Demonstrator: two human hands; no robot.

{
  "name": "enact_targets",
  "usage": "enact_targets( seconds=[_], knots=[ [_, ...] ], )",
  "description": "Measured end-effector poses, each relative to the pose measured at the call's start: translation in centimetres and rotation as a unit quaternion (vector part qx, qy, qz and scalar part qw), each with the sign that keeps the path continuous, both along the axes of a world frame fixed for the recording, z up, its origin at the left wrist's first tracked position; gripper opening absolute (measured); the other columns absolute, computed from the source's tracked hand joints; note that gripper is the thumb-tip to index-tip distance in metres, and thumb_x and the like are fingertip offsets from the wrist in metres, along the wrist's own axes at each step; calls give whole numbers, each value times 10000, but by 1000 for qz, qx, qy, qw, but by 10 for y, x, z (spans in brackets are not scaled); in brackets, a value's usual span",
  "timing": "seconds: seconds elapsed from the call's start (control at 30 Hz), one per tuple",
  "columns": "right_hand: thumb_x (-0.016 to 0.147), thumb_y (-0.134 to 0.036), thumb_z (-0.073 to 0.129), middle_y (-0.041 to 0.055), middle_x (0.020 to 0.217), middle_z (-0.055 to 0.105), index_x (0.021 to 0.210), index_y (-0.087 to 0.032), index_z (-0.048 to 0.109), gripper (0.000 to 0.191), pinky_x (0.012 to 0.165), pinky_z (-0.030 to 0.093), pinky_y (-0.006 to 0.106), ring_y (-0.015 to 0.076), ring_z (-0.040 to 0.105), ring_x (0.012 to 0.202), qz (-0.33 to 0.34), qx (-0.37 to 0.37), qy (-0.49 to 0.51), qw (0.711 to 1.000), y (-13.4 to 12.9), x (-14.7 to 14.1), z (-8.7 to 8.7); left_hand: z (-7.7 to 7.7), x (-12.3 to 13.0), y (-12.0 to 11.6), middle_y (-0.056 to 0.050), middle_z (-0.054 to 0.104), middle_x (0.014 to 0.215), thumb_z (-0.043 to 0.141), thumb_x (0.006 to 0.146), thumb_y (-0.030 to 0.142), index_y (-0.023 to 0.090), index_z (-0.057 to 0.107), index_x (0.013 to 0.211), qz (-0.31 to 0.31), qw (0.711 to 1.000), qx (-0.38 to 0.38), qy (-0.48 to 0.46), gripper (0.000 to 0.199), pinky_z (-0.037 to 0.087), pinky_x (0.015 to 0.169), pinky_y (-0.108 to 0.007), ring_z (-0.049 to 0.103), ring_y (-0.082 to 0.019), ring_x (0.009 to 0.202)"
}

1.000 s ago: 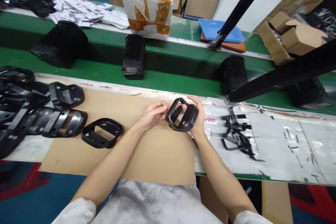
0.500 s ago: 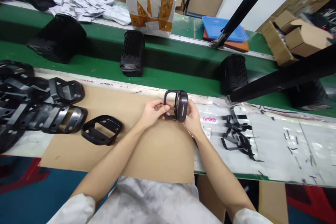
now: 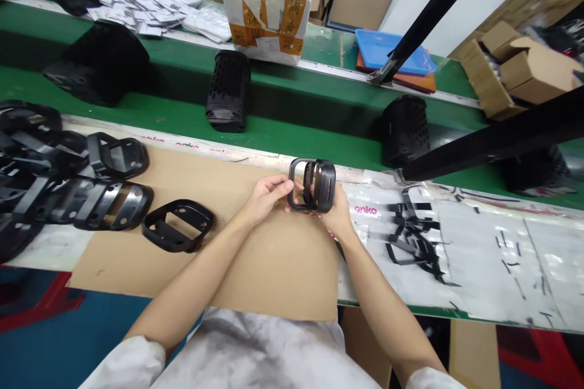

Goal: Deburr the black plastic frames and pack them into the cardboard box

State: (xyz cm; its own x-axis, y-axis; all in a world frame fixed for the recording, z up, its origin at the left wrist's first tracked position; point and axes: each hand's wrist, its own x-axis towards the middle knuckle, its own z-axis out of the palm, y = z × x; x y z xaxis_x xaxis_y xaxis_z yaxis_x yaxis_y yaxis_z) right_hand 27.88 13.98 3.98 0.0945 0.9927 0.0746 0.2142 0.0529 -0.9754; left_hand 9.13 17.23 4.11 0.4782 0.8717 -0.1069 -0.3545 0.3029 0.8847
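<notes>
Between my hands, over the cardboard sheet [image 3: 274, 267], is a black plastic frame [image 3: 326, 185] with a rectangular loop on its left and slotted walls on its right. My left hand [image 3: 272, 194] pinches the loop's left edge between thumb and fingers. Behind the right side, my right hand [image 3: 336, 209] grips the frame, its fingers mostly hidden by it. A similar black frame [image 3: 177, 247] lies alone on the cardboard to the left. Farther left, several more such frames [image 3: 112, 213] are heaped together.
Thin black strips [image 3: 415, 243] lie on the white plastic-covered bench at right. Beyond, black perforated housings [image 3: 228, 91] stand on the green conveyor [image 3: 292, 118]. A slanted black post [image 3: 493, 134] crosses the right side. A taped white box [image 3: 264, 12] sits at the back.
The frame in my hands has turned slightly, so more of its slotted inside shows, and it sits a little farther right. Both hands still hold it.
</notes>
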Motion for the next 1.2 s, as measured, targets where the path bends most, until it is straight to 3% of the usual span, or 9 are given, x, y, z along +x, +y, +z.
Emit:
enact_targets(
  seconds=[0.23, 0.33, 0.47, 0.57, 0.73, 0.9, 1.0, 1.07, 1.2],
  knots=[
    [844, -356, 712, -39, 640, 655, 1175, -231, 615, 367, 387, 484, 262, 168, 611, 459, 15, -75, 86, 993, 3, 0, -8, -5, 2, 9, -19, 644, 681, 840, 755, 570, 142, 737, 930, 20, 999, -25, -20, 473, 458, 568, -220, 585, -113, 605],
    [863, -391, 677, -15, 660, 692, 1124, -216, 644, 316, 403, 487, 263, 170, 620, 471, 26, -49, 62, 997, 4, 3, -9, 2, 1, 11, 4, 612, 657, 837, 762, 562, 150, 724, 947, 42, 999, 4, -15, 466, 455, 616, -234, 565, -110, 607],
    [863, -514, 685, 25, 596, 689, 900, -188, 696, 328, 445, 516, 292, 192, 626, 477, 21, -57, 13, 998, 3, 6, -4, 39, -15, 4, 0, 603, 677, 825, 773, 572, 146, 719, 894, 67, 994, 78, 43, 456, 421, 605, -247, 529, -109, 603],
    [817, -611, 730, 54, 623, 698, 914, -179, 729, 443, 419, 497, 298, 196, 620, 462, 30, -86, 4, 996, 5, 7, -2, 74, -44, -7, -54, 693, 842, 789, 822, 548, 159, 753, 950, 135, 977, 132, 95, 411, 463, 667, -271, 609, -157, 732],
    [727, -690, 783, 76, 744, 724, 934, -200, 764, 532, 397, 515, 313, 197, 624, 488, 27, -90, 20, 995, 7, 6, -5, 105, -141, -27, -68, 765, 973, 754, 859, 480, 187, 795, 973, 369, 886, 200, 199, 316, 510, 817, -309, 668, -219, 898],
    [683, -737, 784, 84, 740, 723, 901, -203, 772, 577, 422, 547, 345, 218, 636, 496, 29, -97, -6, 995, 10, 10, -11, 106, -292, -34, -13, 683, 781, 750, 805, 369, 170, 781, 909, 603, 725, 213, 253, 227, 460, 700, -237, 553, -129, 707],
    [676, -772, 763, 82, 725, 719, 911, -185, 765, 632, 450, 559, 340, 213, 635, 504, 27, -106, -21, 994, 11, 13, -14, 104, -384, -29, 29, 559, 657, 674, 754, 281, 141, 719, 850, 722, 615, 139, 286, 176, 408, 605, -218, 474, -107, 617],
    [706, -780, 736, 71, 703, 709, 916, -171, 755, 644, 474, 562, 324, 199, 629, 509, 27, -114, -36, 992, 12, 14, -16, 102, -433, -24, 43, 499, 612, 598, 759, 239, 129, 687, 838, 750, 554, 39, 358, 163, 397, 582, -216, 453, -109, 596],
    [709, -785, 736, 58, 683, 697, 926, -153, 740, 669, 472, 549, 303, 184, 619, 501, 28, -118, -27, 992, 13, 13, -17, 92, -482, -12, 40, 492, 582, 613, 714, 196, 95, 678, 837, 737, 540, -17, 406, 172, 436, 603, -242, 472, -122, 581]
  ],
)
